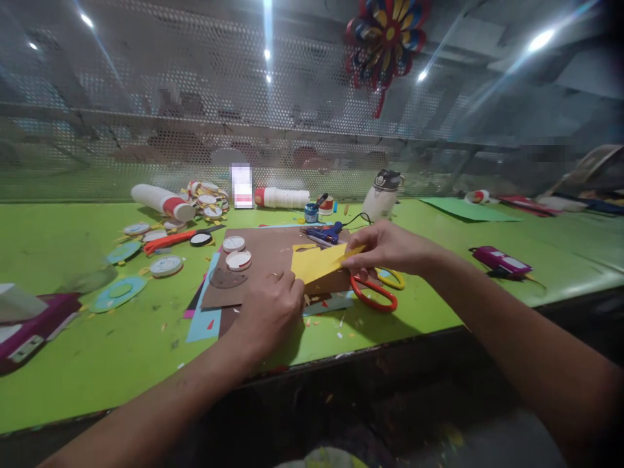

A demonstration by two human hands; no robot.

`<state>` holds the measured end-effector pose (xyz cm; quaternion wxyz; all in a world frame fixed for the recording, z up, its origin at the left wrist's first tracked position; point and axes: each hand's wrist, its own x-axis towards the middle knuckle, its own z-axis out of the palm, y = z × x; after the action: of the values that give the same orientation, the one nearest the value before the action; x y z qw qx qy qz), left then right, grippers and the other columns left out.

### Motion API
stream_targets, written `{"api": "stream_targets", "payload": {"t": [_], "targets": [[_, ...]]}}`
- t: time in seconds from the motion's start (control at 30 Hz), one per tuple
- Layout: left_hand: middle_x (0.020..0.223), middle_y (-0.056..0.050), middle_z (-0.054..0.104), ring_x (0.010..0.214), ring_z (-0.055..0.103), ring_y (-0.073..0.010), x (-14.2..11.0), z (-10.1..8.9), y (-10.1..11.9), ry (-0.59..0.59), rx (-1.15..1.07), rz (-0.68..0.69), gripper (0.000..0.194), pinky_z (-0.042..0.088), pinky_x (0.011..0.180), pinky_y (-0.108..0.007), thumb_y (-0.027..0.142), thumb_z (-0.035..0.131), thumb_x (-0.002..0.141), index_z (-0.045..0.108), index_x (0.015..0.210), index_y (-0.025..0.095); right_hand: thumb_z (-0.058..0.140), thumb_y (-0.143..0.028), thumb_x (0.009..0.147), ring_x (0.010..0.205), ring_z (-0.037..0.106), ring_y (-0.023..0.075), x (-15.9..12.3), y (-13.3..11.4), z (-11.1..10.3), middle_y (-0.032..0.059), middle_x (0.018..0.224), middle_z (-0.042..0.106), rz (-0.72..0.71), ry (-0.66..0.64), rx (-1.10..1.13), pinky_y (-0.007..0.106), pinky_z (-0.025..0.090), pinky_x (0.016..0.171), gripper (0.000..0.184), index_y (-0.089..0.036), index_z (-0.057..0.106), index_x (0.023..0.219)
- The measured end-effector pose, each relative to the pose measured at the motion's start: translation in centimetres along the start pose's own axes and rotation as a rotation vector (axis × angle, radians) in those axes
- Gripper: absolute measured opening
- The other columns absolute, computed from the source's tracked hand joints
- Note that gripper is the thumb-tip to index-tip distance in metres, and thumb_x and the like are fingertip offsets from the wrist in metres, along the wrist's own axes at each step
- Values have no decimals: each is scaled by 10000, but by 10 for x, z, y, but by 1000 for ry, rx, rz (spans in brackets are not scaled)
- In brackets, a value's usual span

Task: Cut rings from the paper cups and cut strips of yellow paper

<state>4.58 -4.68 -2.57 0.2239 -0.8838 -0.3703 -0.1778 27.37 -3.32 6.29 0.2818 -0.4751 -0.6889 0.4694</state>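
A sheet of yellow paper (319, 265) is raised at a tilt over a brown sheet (268, 250). My right hand (377, 248) pinches its right edge between thumb and fingers. At the paper's lower left corner, my left hand (275, 305) is closed with curled fingers; its fingertips are partly hidden. Scissors with a red handle loop (374, 296) lie just below my right hand, a yellow handle loop (394, 279) beside them. Behind the paper rests a blue glue gun (332, 232). Two white discs (238, 260) sit on the brown sheet, left of the paper.
Several decorated discs (166, 266), an orange cutter (170, 242) and paper cups (283, 198) occupy the left and back. A bottle (381, 195) stands behind my right hand. Purple devices (502, 261) lie at both sides. Paper scraps dot the green table (146, 351) near its front edge.
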Motion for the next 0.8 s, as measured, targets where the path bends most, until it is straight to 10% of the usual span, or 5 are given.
{"api": "stream_targets", "payload": {"t": [0.23, 0.53, 0.67, 0.8], "targets": [[669, -71, 584, 631, 543, -242, 3, -9, -4, 83, 92, 31, 174, 336, 565, -350, 95, 462, 818, 566, 705, 179, 729, -260, 641, 457, 579, 102, 3, 16, 13, 23, 527, 668, -53, 246, 102, 231, 472, 478, 154, -148, 637, 587], [791, -55, 612, 659, 552, -175, 13, -46, -36, -237, -206, -10, 183, 352, 575, -290, 207, 444, 846, 580, 727, 176, 666, -286, 760, 775, 582, 171, -5, -12, -1, 32, 802, 635, -409, 575, -152, 314, 454, 693, 98, -189, 682, 764], [765, -26, 586, 600, 483, -127, 21, -67, -52, -292, -323, 128, 174, 332, 559, -262, 198, 436, 853, 536, 711, 182, 662, -255, 806, 1142, 467, 252, -17, -41, 14, 98, 1196, 581, -716, 307, -770, 427, 350, 946, 319, -209, 650, 1121], [697, -12, 533, 546, 400, -115, 27, -85, -55, -216, -349, 201, 187, 285, 517, -265, 199, 419, 862, 505, 697, 187, 598, -263, 867, 916, 527, 262, -10, -55, 38, 114, 939, 667, -725, 13, -1237, 448, 351, 817, 178, -143, 686, 965]]}}
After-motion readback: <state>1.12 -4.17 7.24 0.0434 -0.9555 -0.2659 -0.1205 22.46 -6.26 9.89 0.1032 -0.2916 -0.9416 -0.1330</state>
